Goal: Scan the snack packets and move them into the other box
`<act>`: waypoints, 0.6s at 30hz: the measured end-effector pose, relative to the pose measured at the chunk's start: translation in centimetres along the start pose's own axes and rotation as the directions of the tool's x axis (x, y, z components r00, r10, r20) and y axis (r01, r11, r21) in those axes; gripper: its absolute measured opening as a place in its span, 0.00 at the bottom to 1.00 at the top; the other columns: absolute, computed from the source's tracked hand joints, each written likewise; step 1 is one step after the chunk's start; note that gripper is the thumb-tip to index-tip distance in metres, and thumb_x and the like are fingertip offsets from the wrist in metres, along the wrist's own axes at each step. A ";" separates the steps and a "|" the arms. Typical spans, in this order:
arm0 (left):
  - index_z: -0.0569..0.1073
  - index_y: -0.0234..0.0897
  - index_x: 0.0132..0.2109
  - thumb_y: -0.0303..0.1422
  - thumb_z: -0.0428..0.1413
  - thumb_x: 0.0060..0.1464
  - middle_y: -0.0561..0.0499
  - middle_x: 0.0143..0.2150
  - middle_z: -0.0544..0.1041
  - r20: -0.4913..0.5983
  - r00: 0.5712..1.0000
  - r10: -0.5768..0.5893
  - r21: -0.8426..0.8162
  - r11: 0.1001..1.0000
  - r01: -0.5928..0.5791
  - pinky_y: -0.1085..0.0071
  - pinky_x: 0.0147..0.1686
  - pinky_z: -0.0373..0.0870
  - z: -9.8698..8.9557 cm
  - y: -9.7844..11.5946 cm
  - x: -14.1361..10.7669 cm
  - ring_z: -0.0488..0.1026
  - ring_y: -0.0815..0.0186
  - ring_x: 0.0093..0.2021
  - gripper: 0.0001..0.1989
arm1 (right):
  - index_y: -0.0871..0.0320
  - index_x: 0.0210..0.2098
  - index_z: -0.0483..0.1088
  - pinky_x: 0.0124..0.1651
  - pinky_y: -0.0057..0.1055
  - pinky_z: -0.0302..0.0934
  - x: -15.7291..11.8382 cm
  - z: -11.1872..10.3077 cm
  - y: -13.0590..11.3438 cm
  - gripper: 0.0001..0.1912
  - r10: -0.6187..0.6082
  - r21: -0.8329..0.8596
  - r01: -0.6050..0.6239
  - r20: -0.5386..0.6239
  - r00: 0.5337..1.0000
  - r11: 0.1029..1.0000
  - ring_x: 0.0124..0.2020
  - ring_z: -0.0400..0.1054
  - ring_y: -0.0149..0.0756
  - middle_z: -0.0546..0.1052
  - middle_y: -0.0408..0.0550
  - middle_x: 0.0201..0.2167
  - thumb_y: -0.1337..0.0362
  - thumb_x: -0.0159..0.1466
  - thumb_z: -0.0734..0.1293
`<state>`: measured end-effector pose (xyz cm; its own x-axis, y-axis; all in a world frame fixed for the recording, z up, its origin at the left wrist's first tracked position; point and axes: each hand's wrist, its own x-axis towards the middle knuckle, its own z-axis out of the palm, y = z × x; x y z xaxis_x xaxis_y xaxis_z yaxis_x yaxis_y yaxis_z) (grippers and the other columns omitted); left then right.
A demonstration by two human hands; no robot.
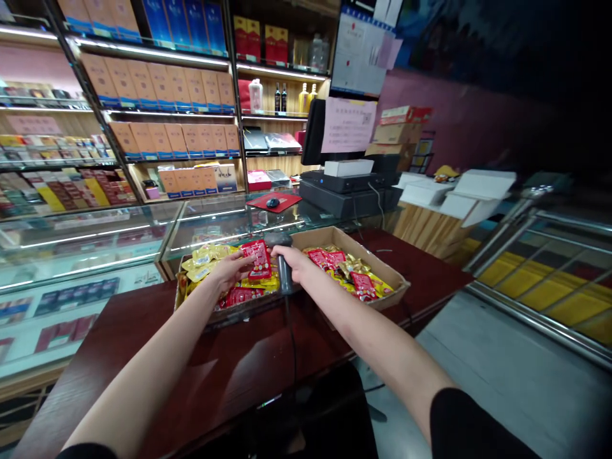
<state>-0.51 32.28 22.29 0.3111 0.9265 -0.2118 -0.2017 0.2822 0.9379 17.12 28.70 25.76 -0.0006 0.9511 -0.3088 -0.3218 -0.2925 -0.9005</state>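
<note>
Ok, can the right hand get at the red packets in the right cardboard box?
Probably yes: the right hand is beside the open brown cardboard box of red foil packets, nothing between, though it grips a black corded barcode scanner.

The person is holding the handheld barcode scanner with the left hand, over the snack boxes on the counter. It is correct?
No, the hand is wrong. The head view shows the handheld barcode scanner in the right hand, not the left, over the snack boxes on the counter.
</note>
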 end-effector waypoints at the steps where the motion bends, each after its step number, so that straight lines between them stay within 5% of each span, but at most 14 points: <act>1: 0.71 0.35 0.35 0.30 0.69 0.34 0.52 0.29 0.76 -0.004 1.000 -0.021 0.013 1.000 0.021 0.78 0.25 0.71 0.5 0.3 0.2 0.73 0.72 0.25 0.19 | 0.60 0.22 0.67 0.25 0.24 0.58 0.3 -0.3 -0.3 0.03 0.021 0.005 -0.021 0.011 1.000 1.000 0.18 0.58 0.26 0.65 0.38 0.14 0.73 0.48 0.64; 6: 0.72 0.34 0.38 0.32 0.68 0.38 0.50 0.30 0.76 0.032 0.998 -0.049 0.037 0.998 0.048 0.75 0.26 0.72 5.3 1.2 3.0 0.73 0.70 0.26 0.18 | 0.60 0.23 0.65 0.23 0.25 0.57 1.3 -3.9 -3.2 0.03 0.081 0.013 -0.081 0.013 0.997 0.997 0.16 0.56 0.27 0.63 0.38 0.13 0.73 0.50 0.62; 13: 0.72 0.34 0.40 0.35 0.64 0.46 0.48 0.33 0.76 0.083 0.988 -0.128 0.016 0.992 0.127 0.68 0.33 0.74 13.9 2.1 8.8 0.74 0.67 0.29 0.15 | 0.59 0.22 0.61 0.22 0.24 0.55 2.3 -11.8 -8.5 0.05 0.019 0.037 -0.017 -0.074 0.997 0.999 0.15 0.52 0.26 0.59 0.37 0.11 0.72 0.52 0.61; 18: 0.70 0.35 0.45 0.34 0.65 0.44 0.46 0.37 0.77 0.054 0.992 -0.110 0.109 0.989 0.104 0.60 0.37 0.73 15.8 2.1 10.7 0.75 0.64 0.31 0.20 | 0.59 0.25 0.62 0.23 0.23 0.58 2.6 -15.4 -9.6 0.03 -0.034 0.013 0.036 -0.145 0.989 0.999 0.16 0.53 0.26 0.58 0.37 0.12 0.71 0.54 0.61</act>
<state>17.03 38.91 26.34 0.3815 0.8749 -0.2984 -0.0663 0.3479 0.9352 34.79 32.48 28.91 0.1475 0.9360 -0.3195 -0.3342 -0.2569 -0.9068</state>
